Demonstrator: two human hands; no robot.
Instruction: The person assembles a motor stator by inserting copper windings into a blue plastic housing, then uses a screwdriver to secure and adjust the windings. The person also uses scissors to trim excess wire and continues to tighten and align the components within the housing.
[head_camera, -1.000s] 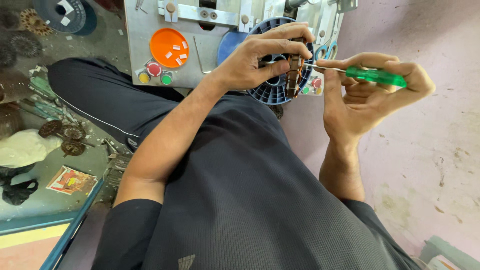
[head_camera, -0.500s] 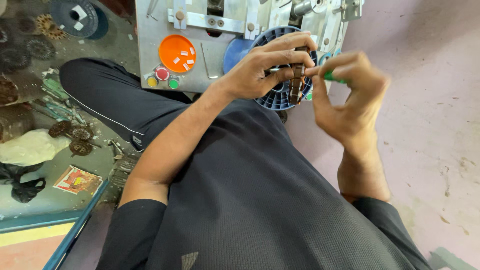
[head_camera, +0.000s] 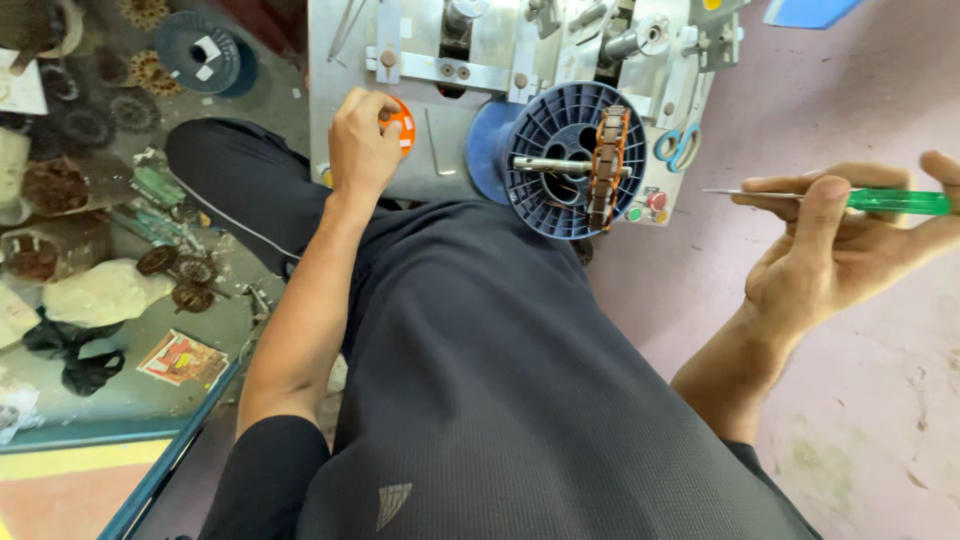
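Left hand (head_camera: 362, 135) closed on orange knob (head_camera: 403, 122); right hand (head_camera: 835, 250), far right, pinching green screwdriver (head_camera: 850, 200); blue spool (head_camera: 570, 160) between.

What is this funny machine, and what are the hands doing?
The picture comes from a camera on a person's head, looking down at their lap and their own two hands. In front of them stands a grey metal machine on the floor. A blue plastic spool sits on a rod sticking out of it, and a brown ring-shaped part with copper wire sits on the same rod. The left hand rests on an orange round knob on the machine. The right hand holds a green-handled screwdriver, away from the machine. Blue scissors hang on the machine's side. More round wire parts lie to the left.
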